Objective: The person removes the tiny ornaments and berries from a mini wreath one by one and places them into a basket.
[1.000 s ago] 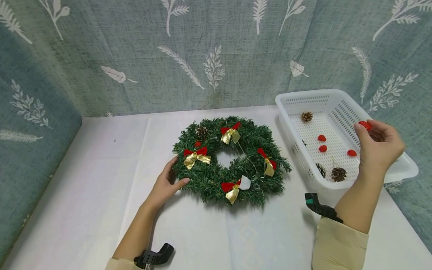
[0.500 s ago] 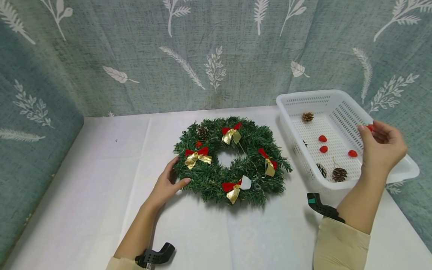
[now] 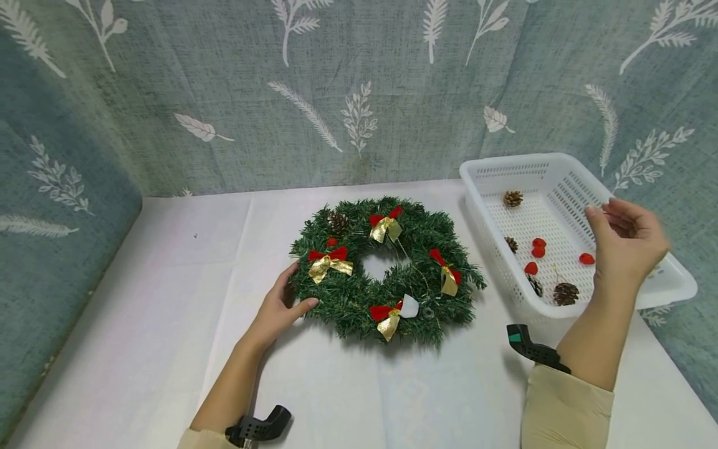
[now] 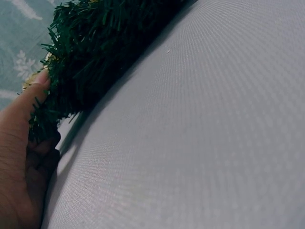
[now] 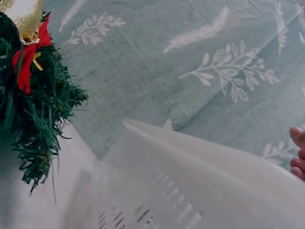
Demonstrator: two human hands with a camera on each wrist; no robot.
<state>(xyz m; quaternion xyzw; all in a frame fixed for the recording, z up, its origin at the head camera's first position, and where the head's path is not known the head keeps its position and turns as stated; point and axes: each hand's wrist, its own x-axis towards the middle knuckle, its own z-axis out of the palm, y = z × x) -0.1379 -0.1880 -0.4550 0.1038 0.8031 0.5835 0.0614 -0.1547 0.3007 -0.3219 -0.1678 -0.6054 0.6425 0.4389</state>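
Observation:
A green Christmas wreath (image 3: pixel 454 240) with red and gold bows lies on the white-covered table in the head view. My left hand (image 3: pixel 283 305) grips its left front edge, thumb on top and the other fingers at its side and underneath. In the left wrist view, the thumb (image 4: pixel 38 86) presses into the greenery. My right hand (image 3: pixel 631 240) is raised over the right side of a white basket (image 3: pixel 561 163), thumb and index finger apart, with nothing visible between them. Several red berries (image 3: pixel 586 258) lie on the basket floor.
Several pine cones (image 3: pixel 565 293) lie in the basket, which stands at the back right. A gold bow (image 3: pixel 331 265) and a small pine cone (image 3: pixel 338 222) sit on the wreath. A patterned grey-green cloth (image 3: pixel 224 81) hangs behind and at the sides.
My right hand has let go of the red thing it was pinching. One more red berry now lies among the others at the basket's left, and a pine cone there shows more. My left hand stays put.

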